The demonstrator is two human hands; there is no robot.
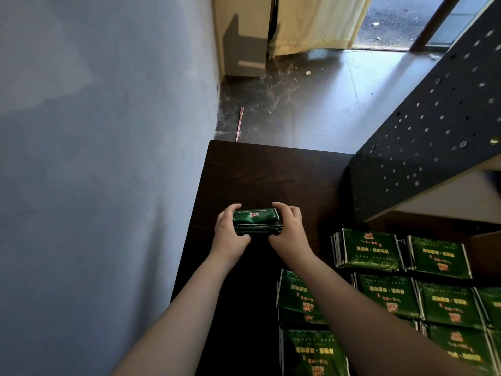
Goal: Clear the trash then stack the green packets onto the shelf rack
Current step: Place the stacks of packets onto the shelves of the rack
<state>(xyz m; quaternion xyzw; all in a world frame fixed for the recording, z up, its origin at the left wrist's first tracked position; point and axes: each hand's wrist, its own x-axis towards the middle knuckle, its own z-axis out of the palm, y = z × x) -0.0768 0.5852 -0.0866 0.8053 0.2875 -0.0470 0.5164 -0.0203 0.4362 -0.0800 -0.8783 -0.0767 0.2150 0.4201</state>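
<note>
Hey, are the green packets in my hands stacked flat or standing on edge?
Stacked flat: the held packets show a printed face up, layered edges below, left hand and right hand gripping the ends.

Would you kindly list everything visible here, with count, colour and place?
held packet bundle: one, green, between both hands
packet stacks: several, green, on the table at right
table: one, dark brown, centre
perforated shelf rack: one, black, upper right
stick: one, pink, on the floor beyond the table
curtain: one, pale yellow, top centre
wall: one, grey-blue, left
left hand: one, grips the bundle's left end
right hand: one, grips its right end
</note>
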